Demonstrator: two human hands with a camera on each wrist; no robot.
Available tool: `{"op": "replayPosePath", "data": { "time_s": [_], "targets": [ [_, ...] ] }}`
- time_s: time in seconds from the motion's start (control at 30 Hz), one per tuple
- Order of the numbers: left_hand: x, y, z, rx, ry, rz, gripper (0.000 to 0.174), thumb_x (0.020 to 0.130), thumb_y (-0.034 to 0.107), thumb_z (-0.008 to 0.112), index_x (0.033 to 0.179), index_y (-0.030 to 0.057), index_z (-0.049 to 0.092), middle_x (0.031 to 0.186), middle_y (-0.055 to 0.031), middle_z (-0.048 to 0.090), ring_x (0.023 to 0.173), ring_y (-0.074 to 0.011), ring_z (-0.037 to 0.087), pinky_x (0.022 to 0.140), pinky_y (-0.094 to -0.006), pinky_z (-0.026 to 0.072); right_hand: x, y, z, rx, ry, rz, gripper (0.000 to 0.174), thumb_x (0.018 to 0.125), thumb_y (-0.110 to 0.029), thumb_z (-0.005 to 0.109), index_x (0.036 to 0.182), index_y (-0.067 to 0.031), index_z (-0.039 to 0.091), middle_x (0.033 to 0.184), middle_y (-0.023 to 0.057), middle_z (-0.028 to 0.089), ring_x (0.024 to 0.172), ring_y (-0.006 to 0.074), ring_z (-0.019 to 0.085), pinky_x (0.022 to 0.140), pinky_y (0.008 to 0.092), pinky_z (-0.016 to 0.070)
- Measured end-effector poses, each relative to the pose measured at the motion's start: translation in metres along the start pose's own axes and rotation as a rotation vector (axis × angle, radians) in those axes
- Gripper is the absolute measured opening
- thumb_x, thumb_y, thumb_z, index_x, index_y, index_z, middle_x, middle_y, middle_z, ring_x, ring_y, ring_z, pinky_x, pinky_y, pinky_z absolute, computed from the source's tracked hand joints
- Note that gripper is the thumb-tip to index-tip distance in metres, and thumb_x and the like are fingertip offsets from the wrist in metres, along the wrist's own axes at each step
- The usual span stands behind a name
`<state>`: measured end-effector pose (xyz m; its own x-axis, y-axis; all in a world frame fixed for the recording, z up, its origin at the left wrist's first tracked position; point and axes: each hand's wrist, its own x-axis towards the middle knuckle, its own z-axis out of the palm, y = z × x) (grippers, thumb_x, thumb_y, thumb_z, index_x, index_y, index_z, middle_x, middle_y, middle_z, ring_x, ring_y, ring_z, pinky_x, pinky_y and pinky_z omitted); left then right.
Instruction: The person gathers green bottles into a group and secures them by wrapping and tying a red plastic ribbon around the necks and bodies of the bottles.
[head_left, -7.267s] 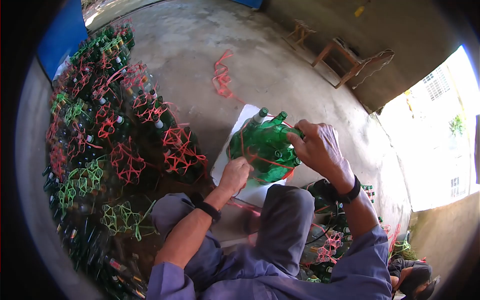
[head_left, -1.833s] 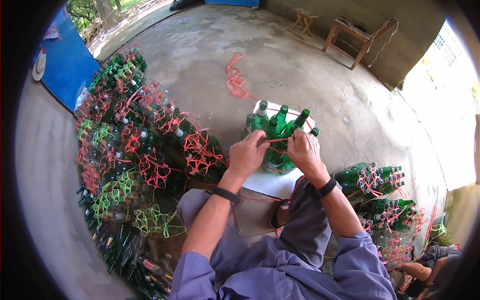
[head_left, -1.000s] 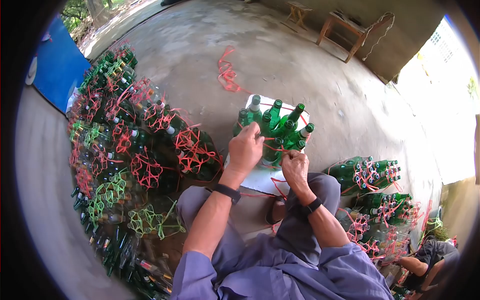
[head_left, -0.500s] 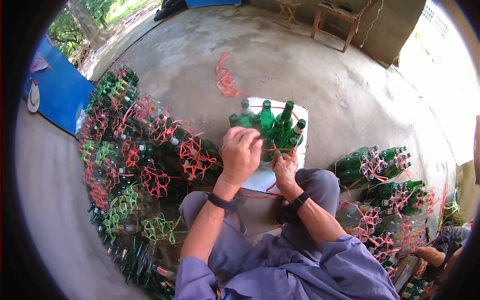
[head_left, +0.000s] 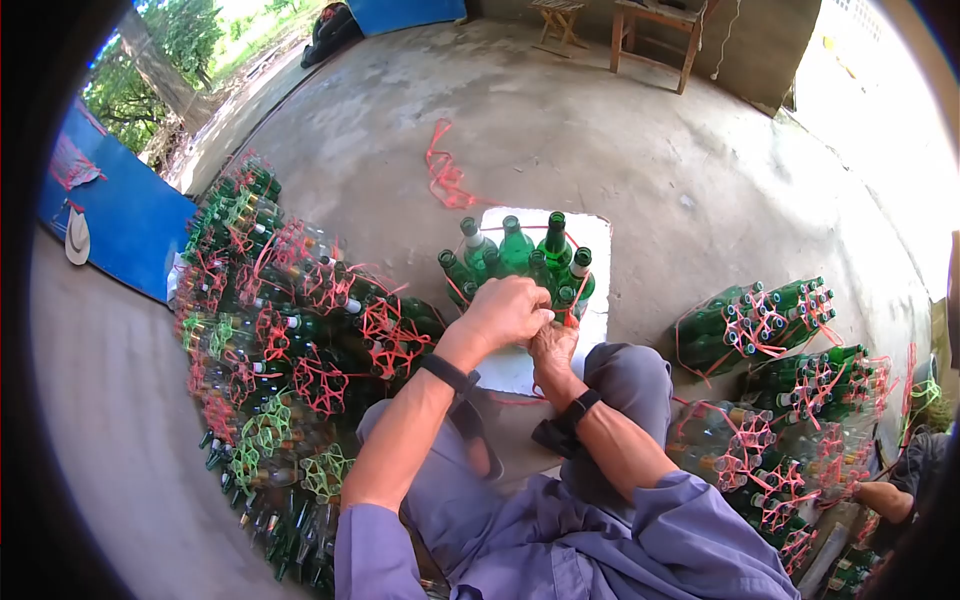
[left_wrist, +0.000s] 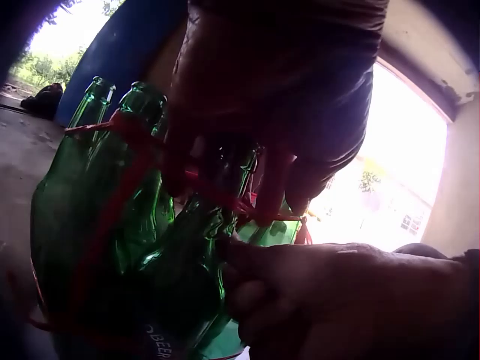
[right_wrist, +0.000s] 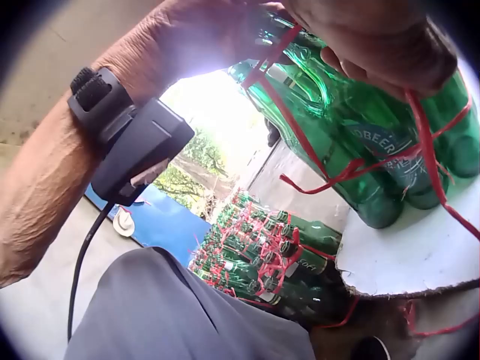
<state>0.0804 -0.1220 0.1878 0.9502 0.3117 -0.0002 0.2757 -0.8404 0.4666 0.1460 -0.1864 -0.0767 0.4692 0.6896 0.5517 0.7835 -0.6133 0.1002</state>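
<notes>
Several green glass beer bottles (head_left: 512,240) stand upright in a tight cluster on a white board (head_left: 592,330), with red plastic strap (right_wrist: 390,159) round their bodies and necks. My left hand (head_left: 508,310) is over the front necks, its curled fingers gripping the strap there. Right beside it, my right hand (head_left: 553,355) pinches the strap low at the front of the bundle; a length of it runs down from that hand in the right wrist view. The hands meet in the head view and hide the front bottles. Fingertips are dark in the left wrist view.
Strapped bottle bundles (head_left: 300,310) crowd the floor at left, and more bundles (head_left: 760,320) lie at right. Loose red strap (head_left: 445,172) trails on the concrete beyond the board. My bent knee (head_left: 630,385) is close to the board. Another person's arm (head_left: 885,500) shows at far right.
Earlier the hands were apart, drawing the strap across the necks. The left hand has come over to the right and down, joining the right hand at the front of the bundle.
</notes>
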Motion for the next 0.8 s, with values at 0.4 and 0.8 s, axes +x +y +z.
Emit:
{"op": "replayPosePath", "data": {
  "time_s": [0.4, 0.8],
  "targets": [
    [0.011, -0.001, -0.001, 0.414, -0.177, 0.022, 0.026, 0.082, 0.033, 0.064, 0.092, 0.0111, 0.073, 0.089, -0.0079, 0.066, 0.089, -0.0277, 0.066, 0.076, -0.0455, 0.0504, 0.024, -0.005, -0.063, 2.251, -0.165, 1.09, 0.026, 0.097, -0.031, 0.039, 0.1, -0.0125, 0.058, 0.081, 0.0027, 0.054, 0.07, 0.0171, 0.052, 0.059, 0.0334, 0.043],
    [0.019, 0.004, -0.008, 0.659, -0.135, 0.191, 0.021, 0.082, 0.034, 0.068, 0.088, 0.0134, 0.07, 0.072, -0.0049, 0.065, 0.068, -0.0246, 0.068, 0.057, -0.0398, 0.0499, 0.047, 0.009, -0.127, 1.84, -0.295, 1.146, 0.031, 0.094, -0.014, 0.06, 0.065, -0.0033, 0.055, 0.057, 0.0024, 0.055, 0.048, 0.0124, 0.05, 0.046, 0.0295, 0.0377]
  ]
}}
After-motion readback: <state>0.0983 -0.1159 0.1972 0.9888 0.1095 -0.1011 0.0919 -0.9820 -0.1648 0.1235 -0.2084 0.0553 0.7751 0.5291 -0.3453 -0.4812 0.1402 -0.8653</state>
